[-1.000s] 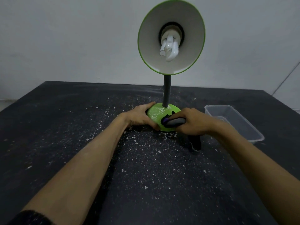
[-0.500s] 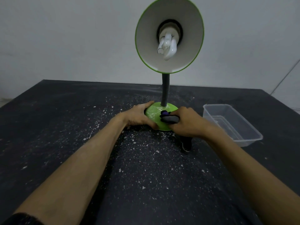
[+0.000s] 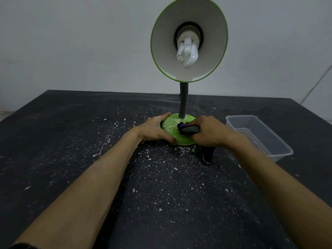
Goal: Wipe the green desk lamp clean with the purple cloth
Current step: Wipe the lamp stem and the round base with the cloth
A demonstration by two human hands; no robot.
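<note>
Fingers (image 3: 168, 139) of the left hand (image 3: 152, 130), left of frame centre, curl around the left edge of the green desk lamp (image 3: 186, 72), clasping its round base (image 3: 170, 125); the thumb lies along the base's far rim. White flecks (image 3: 149, 159) litter the black table (image 3: 53, 141) around both forearms and dust the base too. At centre, the lamp's dark stem rises to a shade tilted toward the camera, with a white spiral bulb (image 3: 186, 49) inside. Right of the stem, the right hand (image 3: 208, 133) is clenched around the bunched purple cloth (image 3: 188, 129), pressing it onto the base's right side; a dark tail of cloth hangs below the fist, touching the table. Toward the right edge sits 1 clear plastic container (image 3: 269, 139), apart from the lamp.
</note>
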